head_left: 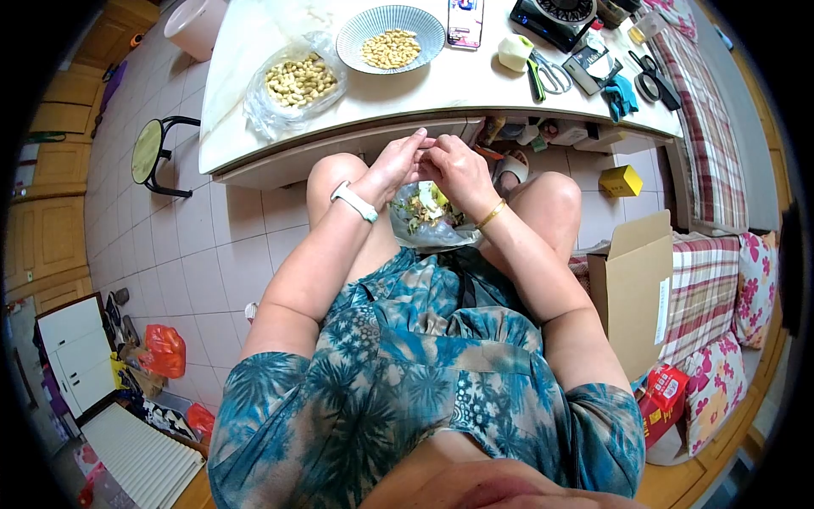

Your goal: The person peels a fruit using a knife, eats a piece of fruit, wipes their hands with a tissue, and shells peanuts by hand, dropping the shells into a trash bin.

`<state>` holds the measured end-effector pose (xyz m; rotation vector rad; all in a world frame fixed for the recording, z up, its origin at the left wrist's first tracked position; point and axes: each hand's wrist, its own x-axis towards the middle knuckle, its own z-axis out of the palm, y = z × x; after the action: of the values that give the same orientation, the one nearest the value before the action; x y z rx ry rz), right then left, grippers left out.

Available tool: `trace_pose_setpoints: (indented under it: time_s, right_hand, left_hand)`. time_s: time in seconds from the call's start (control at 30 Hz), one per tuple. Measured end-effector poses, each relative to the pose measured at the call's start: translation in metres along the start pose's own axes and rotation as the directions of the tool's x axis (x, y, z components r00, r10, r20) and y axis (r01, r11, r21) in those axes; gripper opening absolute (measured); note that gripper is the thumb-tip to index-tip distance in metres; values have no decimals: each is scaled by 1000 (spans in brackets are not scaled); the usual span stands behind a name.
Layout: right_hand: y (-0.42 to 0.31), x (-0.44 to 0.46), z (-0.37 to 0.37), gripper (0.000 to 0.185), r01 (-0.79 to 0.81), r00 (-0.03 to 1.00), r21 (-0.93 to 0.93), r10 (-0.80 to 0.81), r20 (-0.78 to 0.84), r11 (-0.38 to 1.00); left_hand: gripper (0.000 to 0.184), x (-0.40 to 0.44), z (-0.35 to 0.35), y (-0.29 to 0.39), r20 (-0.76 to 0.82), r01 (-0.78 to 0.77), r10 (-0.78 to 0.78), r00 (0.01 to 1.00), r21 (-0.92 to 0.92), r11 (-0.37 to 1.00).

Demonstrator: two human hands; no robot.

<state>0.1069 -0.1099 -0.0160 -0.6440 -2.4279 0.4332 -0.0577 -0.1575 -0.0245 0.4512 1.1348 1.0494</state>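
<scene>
Left hand and right hand are drawn together, touching; whether they grip anything cannot be told. Beneath them, a plastic scrap bag lies between the knees. On the table ahead, unshelled peanuts lie in a clear plastic bag, beside a striped bowl containing shelled peanuts

Tan unshelled peanuts lie in a clear, crumpled bag beyond the hands, to their left. Nearly straight beyond them, a ribbed blue-grey bowl holds smaller pale pieces. Below the hands, a plastic bag holds mixed scraps.
</scene>
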Motion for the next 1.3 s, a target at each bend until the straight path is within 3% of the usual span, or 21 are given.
trace_pose_setpoints:
  time_s: [0.27, 0.43, 0.57, 0.63, 0.77, 0.9, 1.03, 1.17, 1.23, 1.3]
  right_hand:
    - [-2, 0, 1, 11, -16, 998, -38, 18, 55, 999]
    - [-7, 6, -1, 13, -60, 997, 10, 61, -46, 998]
    - [5, 44, -14, 15, -1, 991, 27, 5, -132, 1000]
    - [15, 79, -16, 14, 21, 982, -30, -26, -186, 999]
    - [44, 143, 1, 9, 19, 964, -164, -61, -258, 986]
    - [71, 172, 21, 7, -9, 980, -264, -44, -195, 964]
    - [70, 160, 17, 7, 49, 955, -208, -107, -278, 977]
    - [32, 103, -19, 12, -48, 999, -80, 46, -29, 996]
    - [16, 69, -28, 12, -3, 998, -60, 7, 63, 998]
    - [7, 36, -26, 10, 13, 999, -42, -11, 53, 999]
  left_hand:
    - [41, 7, -7, -7, 14, -3, 3, 1000, -1, 1000]
    - [39, 3, -1, -3, 18, -27, 27, 999, 4, 1000]
    - [39, 4, 4, 1, -11, -31, 31, 999, -37, 999]
    - [40, 7, 3, 1, 55, 15, -11, 998, -73, 997]
    - [35, 3, 8, 6, 27, 15, -13, 1000, -85, 996]
    - [40, 8, 5, 2, 25, -1, 3, 1000, -74, 997]
    - [42, 9, 6, 2, 22, -9, 10, 1000, -60, 998]
    - [49, 7, 8, 3, 13, -34, 35, 999, -102, 994]
    - [51, 8, 5, 1, -13, -65, 64, 998, -111, 992]
    - [56, 6, 7, 2, -14, -99, 98, 995, -154, 983]
